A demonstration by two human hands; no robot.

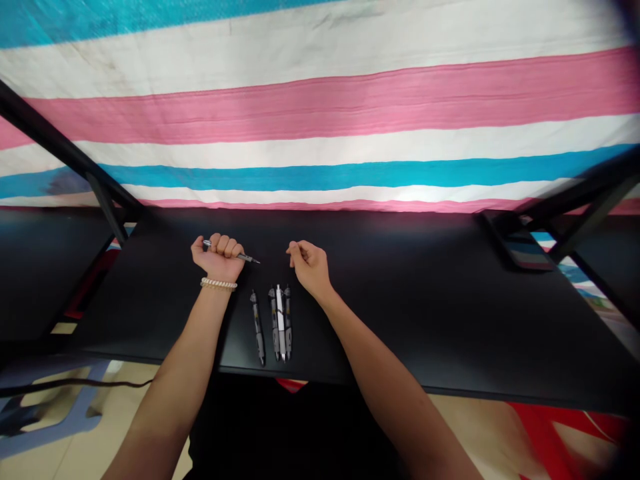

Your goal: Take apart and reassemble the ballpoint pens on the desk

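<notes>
My left hand (220, 257) is closed around a pen (248, 258), whose tip points right; a pale coiled band circles that wrist. To its right, my right hand (309, 263) hovers over the black table with its fingers curled and pressed together; whether something small is between them I cannot make out. Below and between the hands lie several pens, tips toward me. A dark grey pen (257, 328) is apart on the left. Beside it, a white pen (281, 320) lies between two dark pens, close together.
The black table (400, 300) has dark metal bars at both ends. A dark flat tray-like object (517, 243) is at the right end. Behind hangs a striped sheet (320, 107). A blue-grey stool (75, 413) and a red one (550, 440) are below.
</notes>
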